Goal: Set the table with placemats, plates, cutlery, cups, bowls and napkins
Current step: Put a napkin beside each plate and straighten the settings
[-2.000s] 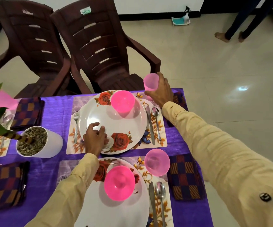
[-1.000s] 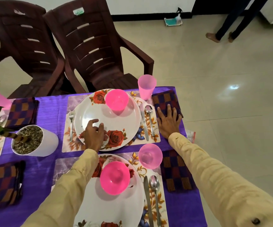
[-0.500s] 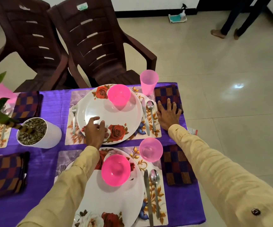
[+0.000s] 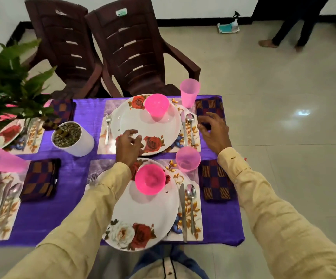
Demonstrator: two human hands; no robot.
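Two settings lie on the purple tablecloth [image 4: 82, 222]. The far rose-patterned plate [image 4: 131, 121] carries a pink bowl [image 4: 156, 104], with a fork [image 4: 107, 127] to its left, a knife [image 4: 184, 127] and spoon [image 4: 190, 123] to its right, and a pink cup [image 4: 189, 91] and checked napkin [image 4: 209, 106] beyond. My left hand [image 4: 128, 146] hovers over that plate's near rim, fingers loosely bent, holding nothing. My right hand [image 4: 213, 131] hangs relaxed just in front of the far napkin. The near plate [image 4: 143, 214] holds a second pink bowl [image 4: 150, 179], beside a cup [image 4: 187, 158] and napkin [image 4: 215, 180].
A white pot [image 4: 78, 143] with a green plant stands left of the far plate. Two brown plastic chairs [image 4: 135, 51] face the table's far edge. More settings and a napkin [image 4: 40, 179] lie at the left. A person's legs [image 4: 290, 27] stand far right on the tiled floor.
My right hand let go of the far cup, pressed flat on the far napkin, and has now lifted off it and drawn back. My left hand's fingers have loosened over the plate rim.
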